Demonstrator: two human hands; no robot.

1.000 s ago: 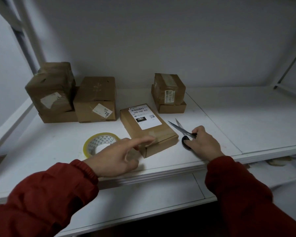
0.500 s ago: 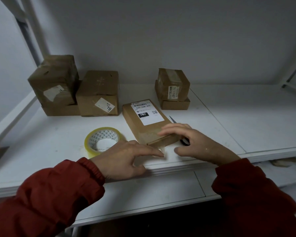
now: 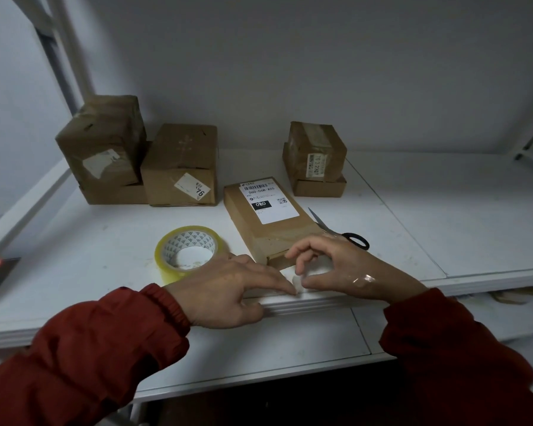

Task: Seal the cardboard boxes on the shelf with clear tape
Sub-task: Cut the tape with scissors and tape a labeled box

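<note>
The flat box lies on the shelf, its near end close to the front edge, with the end flap ajar. It looks like a thin, stiff, light carton that would slide on the white paint, so I would steady it by its long sides or press on its top while taping. My left hand lies just near-left of that end, fingers straight and pressing down. My right hand arches over the end with fingers curled, its thumb meeting my left forefinger at a whitish scrap. I cannot tell whether it pinches tape. The tape roll sits left of the box, the scissors right.
</note>
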